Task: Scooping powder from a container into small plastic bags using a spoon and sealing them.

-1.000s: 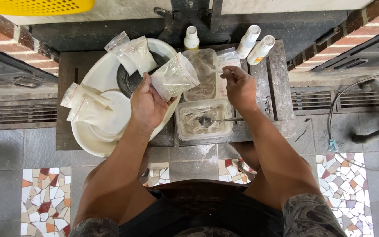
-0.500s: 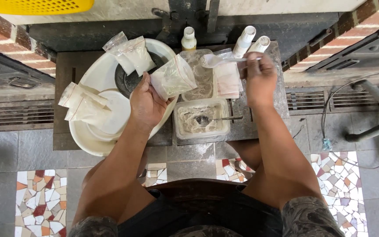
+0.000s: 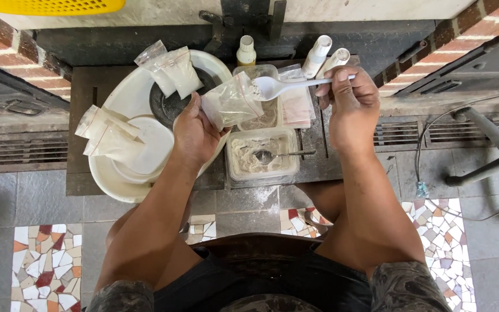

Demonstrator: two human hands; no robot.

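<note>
A small clear plastic bag of white powder (image 3: 232,103) is gripped in the left hand (image 3: 193,134). A white plastic spoon (image 3: 287,86), pinched by the right hand (image 3: 350,107), is held at the bag's mouth, apparently loaded. Below, a rectangular clear powder tub (image 3: 261,155) is seen.

Head view: looks straight down from the person's head, close above both forearms and the low table (image 3: 82,173).

A small clear plastic bag (image 3: 233,103) with white powder inside is pinched in the left hand (image 3: 194,134), tilted. A white plastic spoon (image 3: 290,86), held by the right hand (image 3: 352,107), pokes its bowl into the bag's open top.
</note>
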